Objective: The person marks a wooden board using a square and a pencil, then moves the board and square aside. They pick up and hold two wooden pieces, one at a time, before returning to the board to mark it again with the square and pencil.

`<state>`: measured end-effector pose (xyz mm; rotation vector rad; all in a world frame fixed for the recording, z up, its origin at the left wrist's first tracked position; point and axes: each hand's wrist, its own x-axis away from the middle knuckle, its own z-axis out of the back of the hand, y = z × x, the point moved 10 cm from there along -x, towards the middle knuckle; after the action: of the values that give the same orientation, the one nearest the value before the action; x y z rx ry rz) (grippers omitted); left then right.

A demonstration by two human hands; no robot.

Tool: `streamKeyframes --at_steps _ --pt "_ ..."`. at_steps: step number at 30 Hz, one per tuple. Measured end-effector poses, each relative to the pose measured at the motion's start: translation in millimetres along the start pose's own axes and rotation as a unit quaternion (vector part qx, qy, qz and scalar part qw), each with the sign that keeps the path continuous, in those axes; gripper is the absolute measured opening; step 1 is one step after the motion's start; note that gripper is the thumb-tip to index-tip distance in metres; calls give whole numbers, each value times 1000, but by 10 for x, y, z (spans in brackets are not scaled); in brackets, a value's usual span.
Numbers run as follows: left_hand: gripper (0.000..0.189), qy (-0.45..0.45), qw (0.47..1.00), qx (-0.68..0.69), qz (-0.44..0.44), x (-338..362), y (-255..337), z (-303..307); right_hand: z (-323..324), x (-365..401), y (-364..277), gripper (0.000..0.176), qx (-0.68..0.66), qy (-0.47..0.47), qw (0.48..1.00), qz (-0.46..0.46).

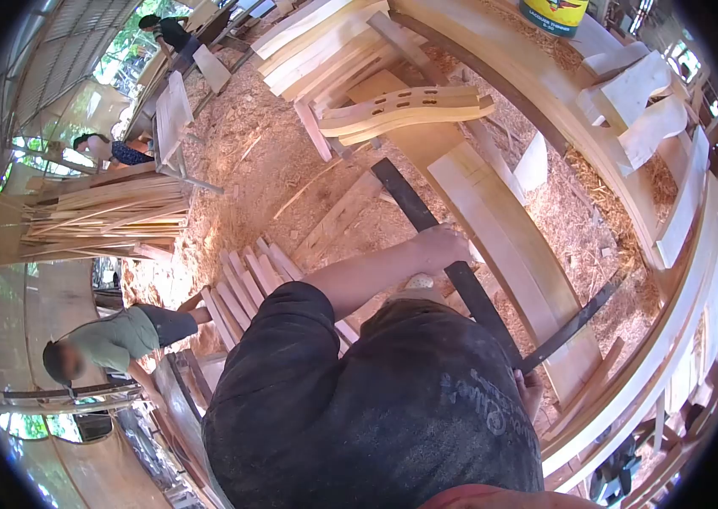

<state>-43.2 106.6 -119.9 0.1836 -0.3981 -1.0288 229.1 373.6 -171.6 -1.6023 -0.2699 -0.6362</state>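
Note:
A large dark L-shaped square (412, 200) lies at a slant near a long pale board (507, 246). My left hand (444, 247) is closed around the square's long bar, a little above its middle. Close to the corner, where the short bar meets the long one, is my right hand (530, 393). Part of it is hidden behind my dark shirt, and its grip cannot be made out. A curved wooden piece with slots (410, 109) rests across the upper end of the boards.
Stacked curved planks (325, 42) stand at the top, with a yellow can (554, 13) at upper right. Long curved timbers (656, 373) line the right. A person (113, 339) bends at lower left; two more people are farther back. Wood slats (240, 288) lie left of me.

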Motion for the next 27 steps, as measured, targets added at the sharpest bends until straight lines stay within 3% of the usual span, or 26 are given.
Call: streamKeyframes --at_steps 3,7,10,13,15,20,26,27 --pt "34 3 1000 14 18 -17 -41 25 53 -51 27 25 24 -23 999 2" --pt "25 71 997 1 10 -43 -74 169 58 -98 39 22 26 -5 999 -19" --pt "23 91 996 1 -10 -92 -119 234 61 -122 -21 22 69 37 996 -31" --pt "23 115 992 -12 -48 -137 -200 210 -50 -109 -1 21 -26 67 997 -33" --pt "23 143 987 -3 -75 -139 -206 236 2 -120 82 21 -21 100 995 -18" --pt "28 122 987 -9 -107 -175 -221 194 130 -67 346 20 -104 197 974 -35" --pt "30 137 982 0 -133 -193 -242 178 25 68 177 17 -74 308 945 -84" --pt "31 139 980 5 -140 -181 -237 211 94 54 305 18 -69 289 951 -86"
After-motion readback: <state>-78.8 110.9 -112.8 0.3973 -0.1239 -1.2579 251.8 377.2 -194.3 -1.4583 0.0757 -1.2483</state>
